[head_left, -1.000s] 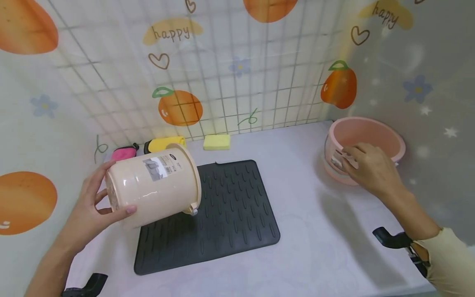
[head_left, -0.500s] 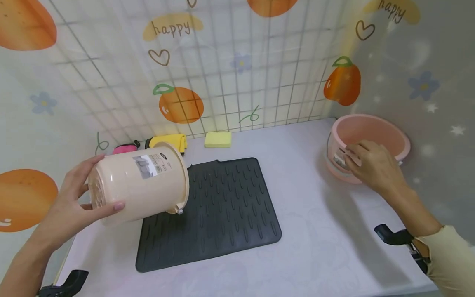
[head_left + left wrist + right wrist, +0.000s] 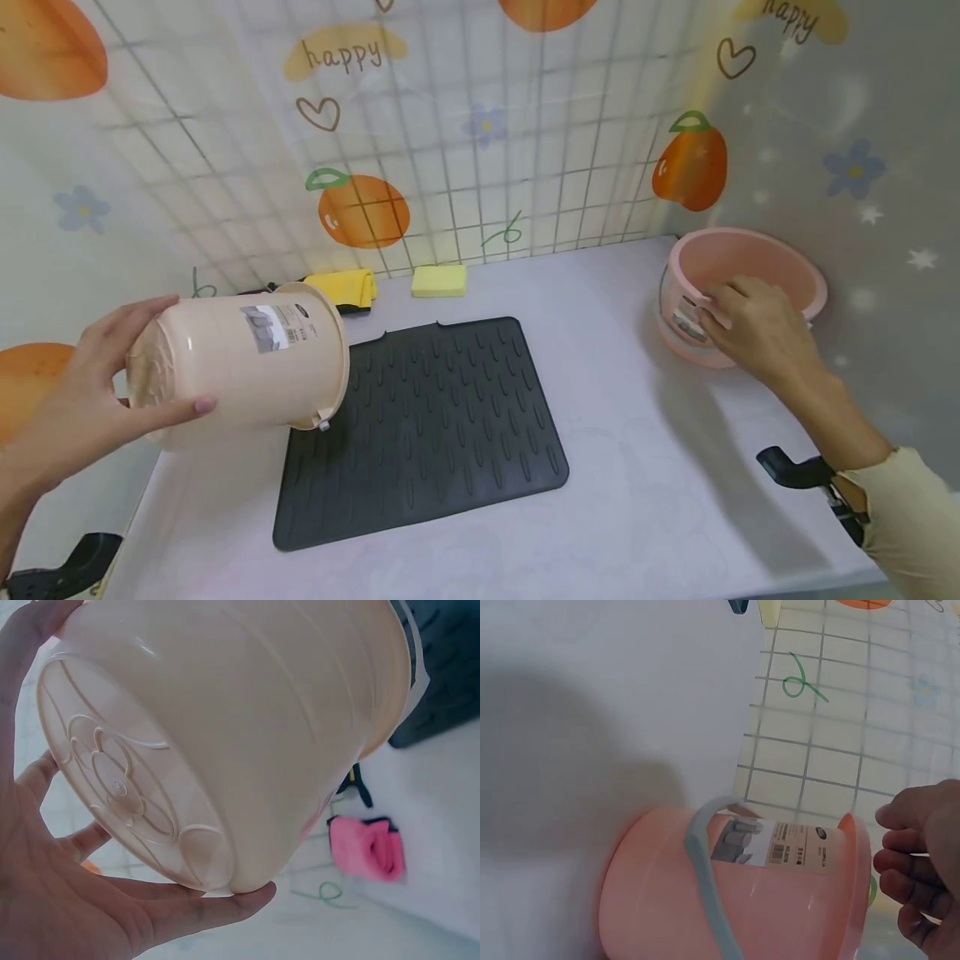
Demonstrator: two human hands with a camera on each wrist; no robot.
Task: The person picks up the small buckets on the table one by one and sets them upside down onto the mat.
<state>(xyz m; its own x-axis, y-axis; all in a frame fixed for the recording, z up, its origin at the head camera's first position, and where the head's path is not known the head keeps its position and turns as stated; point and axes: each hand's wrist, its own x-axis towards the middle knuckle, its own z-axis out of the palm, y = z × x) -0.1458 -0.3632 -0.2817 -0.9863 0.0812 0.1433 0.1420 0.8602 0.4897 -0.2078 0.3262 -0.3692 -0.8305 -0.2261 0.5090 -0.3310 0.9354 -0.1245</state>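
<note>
On the left in the head view, my left hand grips a cream bucket round its base, thumb on the near side. The bucket lies tilted on its side in the air, mouth facing right above the left part of a dark ridged mat. Its flower-patterned base faces my palm in the left wrist view. At the right, a pink bucket with a grey handle stands upright. My right hand hovers by its rim, fingers loosely curled and holding nothing. Both buckets carry labels.
Along the back wall lie a yellow sponge and a folded yellow cloth. A rolled pink cloth shows in the left wrist view. A gridded, fruit-printed curtain hangs behind the white table.
My left hand has carried the cream bucket leftwards, uncovering more of the mat and hiding the pink cloth in the head view. My right hand stays beside the pink bucket's rim.
</note>
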